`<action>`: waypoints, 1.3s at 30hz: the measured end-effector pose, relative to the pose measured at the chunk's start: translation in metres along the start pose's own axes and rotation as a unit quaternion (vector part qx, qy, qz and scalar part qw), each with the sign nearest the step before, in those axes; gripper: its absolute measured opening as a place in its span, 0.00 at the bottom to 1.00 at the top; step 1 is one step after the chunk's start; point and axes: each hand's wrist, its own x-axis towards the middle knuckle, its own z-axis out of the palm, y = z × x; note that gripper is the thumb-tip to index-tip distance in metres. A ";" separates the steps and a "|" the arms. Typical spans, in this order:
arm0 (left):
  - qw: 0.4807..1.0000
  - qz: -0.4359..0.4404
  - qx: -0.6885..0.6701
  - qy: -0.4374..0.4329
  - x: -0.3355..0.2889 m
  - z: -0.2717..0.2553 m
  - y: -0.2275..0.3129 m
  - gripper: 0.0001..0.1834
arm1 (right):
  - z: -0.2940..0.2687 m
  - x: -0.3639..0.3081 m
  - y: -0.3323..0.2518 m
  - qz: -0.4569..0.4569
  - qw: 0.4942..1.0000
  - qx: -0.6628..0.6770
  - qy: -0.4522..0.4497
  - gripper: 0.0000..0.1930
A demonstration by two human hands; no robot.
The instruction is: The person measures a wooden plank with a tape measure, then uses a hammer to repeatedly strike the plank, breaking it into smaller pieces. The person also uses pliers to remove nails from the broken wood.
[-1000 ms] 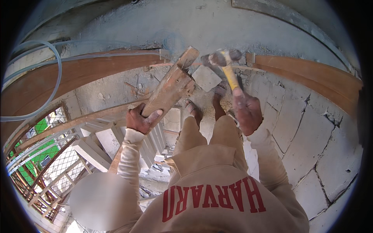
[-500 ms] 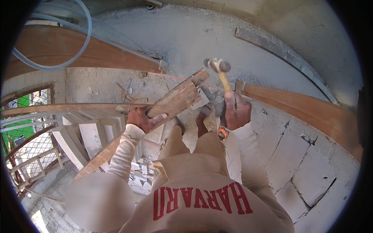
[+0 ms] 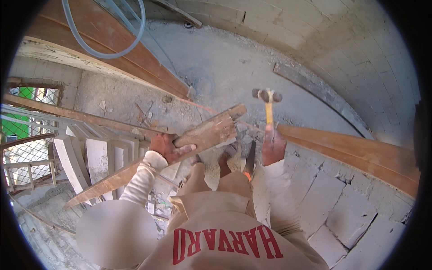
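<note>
My left hand point(image 3: 167, 147) is closed round a long, worn wooden plank point(image 3: 209, 133), with the thumb lying across its upper face. The plank slants from lower left to upper right, and a second strip of wood lies along its far edge at the right end. To the right of that end, my right hand point(image 3: 273, 146) grips a double-headed mallet point(image 3: 268, 108) by its yellow handle. Its head is raised, dark at both ends, and apart from the plank. Between my right hand and my legs is a dark, blade-like tool point(image 3: 250, 157) with an orange part.
Pale blocks point(image 3: 100, 155) stand stacked at the left, beside a mesh-covered window point(image 3: 33, 148). Brown boards point(image 3: 344, 150) extend to the right, above a cracked block surface point(image 3: 353, 216). A clear hose point(image 3: 140, 33) loops at upper left. Rubble point(image 3: 157, 204) lies near my legs.
The mallet has swung from leaning left to nearly upright, and my right hand sits slightly lower. My left hand keeps its hold on the plank. The whole view has tilted.
</note>
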 end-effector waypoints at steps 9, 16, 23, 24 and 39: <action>0.973 -0.120 -0.106 -0.164 -0.017 -0.048 0.034 0.40 | -0.089 -0.015 -0.112 -0.342 0.807 0.461 0.137 0.19; 0.987 -0.091 -0.068 -0.113 -0.025 -0.049 0.031 0.45 | -0.027 -0.028 -0.009 -0.049 0.998 -0.022 -0.017 0.24; 0.981 -0.126 -0.094 -0.110 -0.022 -0.075 0.029 0.45 | -0.140 -0.003 -0.167 -0.336 0.848 0.403 0.075 0.16; 0.975 -0.142 -0.070 -0.154 -0.019 -0.086 0.033 0.46 | -0.136 -0.015 -0.162 -0.389 0.830 0.396 0.059 0.17; 0.983 -0.114 -0.076 -0.125 -0.022 -0.092 0.032 0.45 | -0.192 -0.016 -0.204 -0.419 0.872 0.035 0.251 0.25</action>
